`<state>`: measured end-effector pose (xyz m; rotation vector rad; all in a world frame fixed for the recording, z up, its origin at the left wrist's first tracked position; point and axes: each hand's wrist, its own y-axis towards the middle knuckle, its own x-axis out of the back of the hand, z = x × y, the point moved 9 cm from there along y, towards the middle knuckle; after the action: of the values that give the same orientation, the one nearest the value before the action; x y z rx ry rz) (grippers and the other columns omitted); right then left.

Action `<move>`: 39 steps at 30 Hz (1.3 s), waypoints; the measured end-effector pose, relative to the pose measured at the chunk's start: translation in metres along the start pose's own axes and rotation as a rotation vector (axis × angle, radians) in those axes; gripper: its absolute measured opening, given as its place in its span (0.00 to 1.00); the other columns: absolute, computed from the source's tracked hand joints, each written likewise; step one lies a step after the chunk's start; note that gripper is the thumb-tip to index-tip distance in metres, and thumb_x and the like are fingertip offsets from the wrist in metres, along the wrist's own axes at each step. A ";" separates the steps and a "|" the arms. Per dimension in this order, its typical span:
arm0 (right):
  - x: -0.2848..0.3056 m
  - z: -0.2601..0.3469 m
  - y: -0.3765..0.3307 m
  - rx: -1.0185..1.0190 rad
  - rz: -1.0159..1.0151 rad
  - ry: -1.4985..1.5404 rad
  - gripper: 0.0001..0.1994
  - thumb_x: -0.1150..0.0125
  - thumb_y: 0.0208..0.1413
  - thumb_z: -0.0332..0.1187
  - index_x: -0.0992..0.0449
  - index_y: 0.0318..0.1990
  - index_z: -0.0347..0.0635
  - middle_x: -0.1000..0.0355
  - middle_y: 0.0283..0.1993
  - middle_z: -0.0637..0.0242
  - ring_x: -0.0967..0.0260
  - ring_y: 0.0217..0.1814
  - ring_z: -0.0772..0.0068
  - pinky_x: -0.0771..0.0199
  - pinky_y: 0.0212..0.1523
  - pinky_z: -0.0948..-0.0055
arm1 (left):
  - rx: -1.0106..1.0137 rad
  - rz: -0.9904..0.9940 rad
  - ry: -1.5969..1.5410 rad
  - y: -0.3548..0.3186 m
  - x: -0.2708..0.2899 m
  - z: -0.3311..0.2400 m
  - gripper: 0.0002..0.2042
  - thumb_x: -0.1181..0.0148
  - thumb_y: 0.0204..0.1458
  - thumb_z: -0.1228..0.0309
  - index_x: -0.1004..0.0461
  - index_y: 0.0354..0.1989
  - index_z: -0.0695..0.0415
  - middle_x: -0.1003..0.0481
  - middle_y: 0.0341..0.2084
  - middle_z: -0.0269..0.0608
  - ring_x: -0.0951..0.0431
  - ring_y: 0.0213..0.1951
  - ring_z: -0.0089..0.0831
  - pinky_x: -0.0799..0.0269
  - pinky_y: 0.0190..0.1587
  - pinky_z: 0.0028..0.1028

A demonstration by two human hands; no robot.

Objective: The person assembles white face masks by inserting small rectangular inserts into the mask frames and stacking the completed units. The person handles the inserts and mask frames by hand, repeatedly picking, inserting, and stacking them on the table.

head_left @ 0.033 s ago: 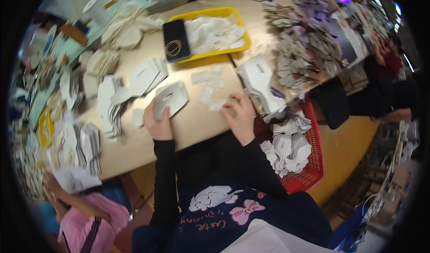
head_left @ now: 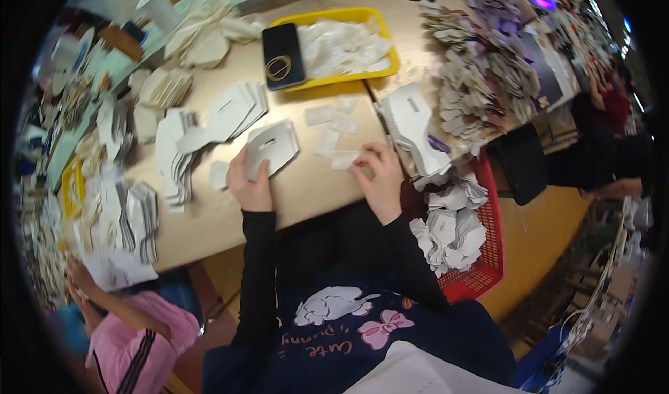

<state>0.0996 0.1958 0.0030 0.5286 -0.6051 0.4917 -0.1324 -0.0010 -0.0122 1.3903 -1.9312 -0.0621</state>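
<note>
Black-sleeved left hand [head_left: 251, 183] grips flat white slotted stack [head_left: 277, 150] on tan desk [head_left: 313, 195]; rightward, small translucent rectangle [head_left: 343, 159] at fingertips of black-sleeved right hand [head_left: 382, 185], grip unclear. Hands barely moved since last frame; work likely no further.

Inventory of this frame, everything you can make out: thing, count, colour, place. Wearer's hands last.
tray: one, yellow, far middle of table, holding whitish pieces
phone-like slab: one, black, at tray's left end
loop: one, gold, on slab
patches: about five, translucent white, between hands
near stack: one, white, by left hand
other stacks: several, white, left and right
piled pieces: uncountable, grey-beige, upper right
basket: one, red, right of lap, holding white pieces
co-worker: one, pink top, lower left
left hand: one, touching near stack
right hand: one, fingers at nearest patch
</note>
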 end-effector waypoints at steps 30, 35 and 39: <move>0.000 0.053 0.003 0.035 0.129 0.320 0.21 0.38 0.49 0.16 0.24 0.53 0.39 0.27 0.39 0.59 0.26 0.42 0.59 0.26 0.44 0.67 | 0.557 0.529 -0.977 -0.072 -0.070 -0.107 0.23 0.39 0.60 0.75 0.34 0.64 0.64 0.28 0.56 0.45 0.25 0.49 0.28 0.27 0.50 0.28; 0.005 0.080 0.001 0.131 0.216 0.430 0.21 0.36 0.52 0.20 0.25 0.56 0.36 0.25 0.43 0.57 0.25 0.46 0.61 0.27 0.50 0.68 | 0.645 0.446 -0.976 -0.058 -0.058 -0.094 0.21 0.41 0.62 0.76 0.33 0.63 0.65 0.22 0.46 0.42 0.23 0.44 0.24 0.27 0.49 0.23; 0.012 0.056 0.002 -0.054 0.133 0.436 0.16 0.35 0.54 0.23 0.22 0.51 0.36 0.25 0.44 0.57 0.25 0.44 0.62 0.26 0.47 0.68 | 0.750 0.488 -0.932 -0.056 -0.055 -0.069 0.16 0.39 0.60 0.76 0.26 0.55 0.67 0.19 0.39 0.41 0.23 0.36 0.22 0.28 0.44 0.21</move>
<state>0.0844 0.1675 0.0510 0.3161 -0.2351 0.6908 -0.0396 0.0477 -0.0164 1.3947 -3.2731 0.3400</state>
